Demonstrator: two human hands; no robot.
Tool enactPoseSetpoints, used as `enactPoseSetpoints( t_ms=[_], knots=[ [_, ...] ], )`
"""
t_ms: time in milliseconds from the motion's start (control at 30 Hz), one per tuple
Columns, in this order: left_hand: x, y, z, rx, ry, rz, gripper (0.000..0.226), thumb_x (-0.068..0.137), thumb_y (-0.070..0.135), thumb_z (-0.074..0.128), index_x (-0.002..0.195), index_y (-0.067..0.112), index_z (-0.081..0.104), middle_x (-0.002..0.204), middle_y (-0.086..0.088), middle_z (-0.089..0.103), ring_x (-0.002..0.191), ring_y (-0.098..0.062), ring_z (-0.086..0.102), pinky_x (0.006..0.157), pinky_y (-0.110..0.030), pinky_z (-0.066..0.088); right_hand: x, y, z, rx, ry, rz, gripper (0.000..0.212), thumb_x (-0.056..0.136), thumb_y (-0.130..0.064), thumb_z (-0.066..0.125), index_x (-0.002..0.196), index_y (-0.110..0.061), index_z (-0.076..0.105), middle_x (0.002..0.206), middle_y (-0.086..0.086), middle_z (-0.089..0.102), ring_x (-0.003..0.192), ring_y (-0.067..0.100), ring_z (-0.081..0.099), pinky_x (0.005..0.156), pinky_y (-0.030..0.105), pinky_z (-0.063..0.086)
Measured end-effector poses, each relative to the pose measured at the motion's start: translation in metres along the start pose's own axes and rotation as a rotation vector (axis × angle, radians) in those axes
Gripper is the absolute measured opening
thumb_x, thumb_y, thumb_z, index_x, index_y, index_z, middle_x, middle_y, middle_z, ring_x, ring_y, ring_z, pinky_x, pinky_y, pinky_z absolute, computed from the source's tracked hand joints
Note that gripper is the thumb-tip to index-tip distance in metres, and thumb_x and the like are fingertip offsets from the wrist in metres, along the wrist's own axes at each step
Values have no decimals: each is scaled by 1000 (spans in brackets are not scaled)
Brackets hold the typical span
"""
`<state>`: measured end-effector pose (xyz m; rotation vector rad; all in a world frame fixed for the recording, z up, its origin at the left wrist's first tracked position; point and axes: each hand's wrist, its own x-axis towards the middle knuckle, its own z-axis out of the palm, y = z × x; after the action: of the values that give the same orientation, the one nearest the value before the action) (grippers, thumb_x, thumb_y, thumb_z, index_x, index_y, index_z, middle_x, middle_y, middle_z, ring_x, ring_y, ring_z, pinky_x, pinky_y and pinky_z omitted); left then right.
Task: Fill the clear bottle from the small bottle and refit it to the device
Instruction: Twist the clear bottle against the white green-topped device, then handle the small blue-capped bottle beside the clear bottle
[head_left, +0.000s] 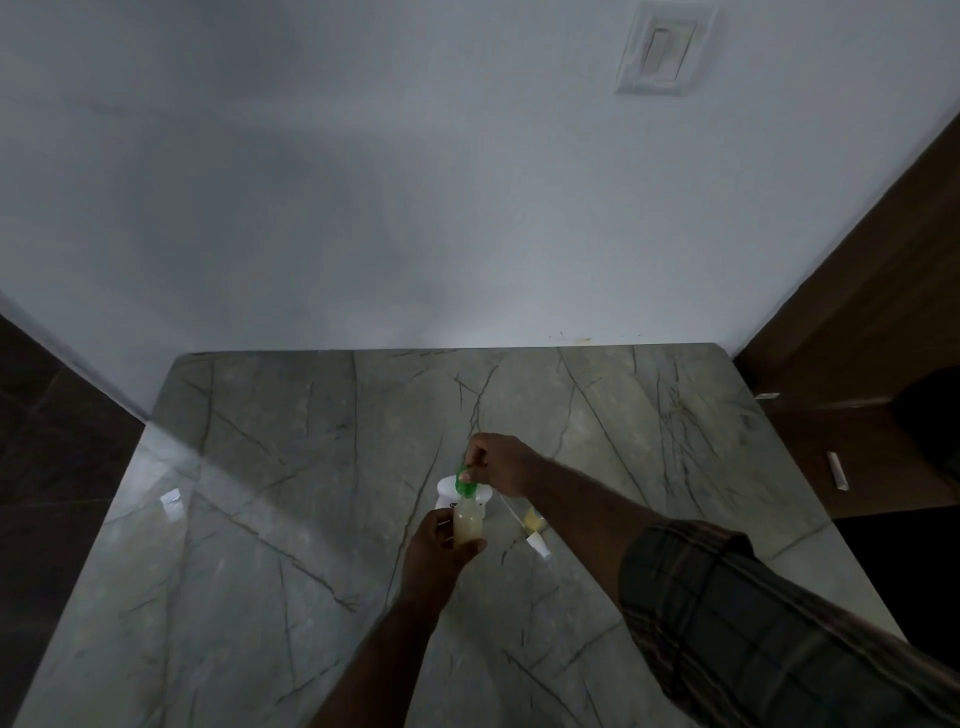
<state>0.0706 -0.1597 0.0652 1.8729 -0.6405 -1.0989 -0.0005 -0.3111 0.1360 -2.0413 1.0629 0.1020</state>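
A clear bottle (466, 522) with pale yellowish liquid stands upright near the middle of the marble table (260, 519). My left hand (439, 545) grips its lower body. A green cap or nozzle (464, 482) sits at its neck, and my right hand (496, 462) pinches that green part from above. Just behind the bottle is the white device (448, 489), partly hidden by it. To the right, a thin white tube (511, 512) leads to a small yellowish bottle (533, 520) lying by a white cap (538, 545).
The table's back edge meets a white wall (415, 208) with a switch plate (661, 49). A dark wooden door or cabinet (857, 338) stands at the right. A small white scrap (170, 500) lies near the table's left edge.
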Motion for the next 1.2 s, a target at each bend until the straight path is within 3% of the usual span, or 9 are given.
enactPoseSetpoints(
  t_ms=[267, 467, 667, 767, 833, 933, 1033, 1133, 1200],
  knots=[
    [-5, 5, -4, 55, 8, 22, 54, 73, 16, 84, 120, 17, 57, 118, -1, 67, 107, -19, 64, 96, -45, 54, 3, -2, -6, -48, -37, -31, 30, 86, -21, 72, 107, -1, 63, 113, 16, 66, 103, 29, 62, 88, 37, 50],
    [-2, 3, -2, 44, 12, 21, 53, 73, 14, 84, 119, 16, 58, 116, -1, 67, 106, -19, 64, 95, -42, 54, 5, 7, 0, -29, -21, -29, 28, 87, -21, 71, 104, -1, 62, 110, 18, 66, 88, 19, 55, 81, 37, 48],
    [-4, 6, -2, 62, 10, 32, 52, 75, 14, 82, 120, 13, 56, 118, -4, 65, 108, -22, 62, 98, -47, 52, 4, 4, -5, 15, -42, -8, 30, 85, -24, 73, 106, -4, 63, 112, 15, 66, 91, 20, 57, 80, 34, 47],
    [-4, 7, -2, 72, 13, 42, 48, 77, 14, 81, 118, 15, 55, 117, -5, 65, 108, -21, 62, 97, -47, 52, 2, 9, -3, 77, 7, 22, 32, 83, -29, 76, 103, -7, 64, 108, 12, 69, 96, 25, 64, 84, 37, 53],
    [-4, 6, -2, 65, 16, 41, 49, 77, 14, 81, 119, 14, 55, 118, -4, 64, 109, -22, 61, 98, -47, 52, -1, 12, 0, 133, 50, 54, 32, 83, -37, 73, 100, -11, 63, 101, 9, 69, 88, 20, 62, 76, 33, 52],
    [-4, 5, 0, 57, 14, 35, 48, 77, 15, 80, 117, 16, 54, 118, -3, 64, 109, -21, 61, 97, -47, 53, -10, 16, 1, 187, 173, 60, 28, 91, -46, 61, 91, -18, 59, 87, 1, 66, 77, 14, 60, 65, 25, 46],
    [-3, 3, 0, 47, 20, 35, 47, 76, 14, 81, 114, 16, 55, 115, -3, 65, 106, -22, 63, 95, -49, 53, -33, 35, 9, 266, 452, 84, 28, 94, -48, 53, 89, -22, 60, 82, -5, 69, 73, 10, 66, 62, 24, 52],
    [0, 3, -3, 44, 42, 45, 47, 74, 13, 83, 111, 17, 55, 112, -4, 66, 104, -23, 64, 93, -48, 54, -68, 78, 34, 355, 763, 237, 15, 96, -39, 52, 86, -30, 57, 76, -10, 64, 73, 8, 66, 56, 16, 45],
    [2, 4, -3, 35, 37, 48, 46, 74, 12, 83, 111, 16, 56, 111, -5, 66, 102, -23, 64, 93, -50, 55, -87, 110, 58, 360, 821, 414, 12, 97, -35, 53, 90, -26, 57, 81, -10, 63, 80, 15, 66, 60, 22, 48]
  ],
)
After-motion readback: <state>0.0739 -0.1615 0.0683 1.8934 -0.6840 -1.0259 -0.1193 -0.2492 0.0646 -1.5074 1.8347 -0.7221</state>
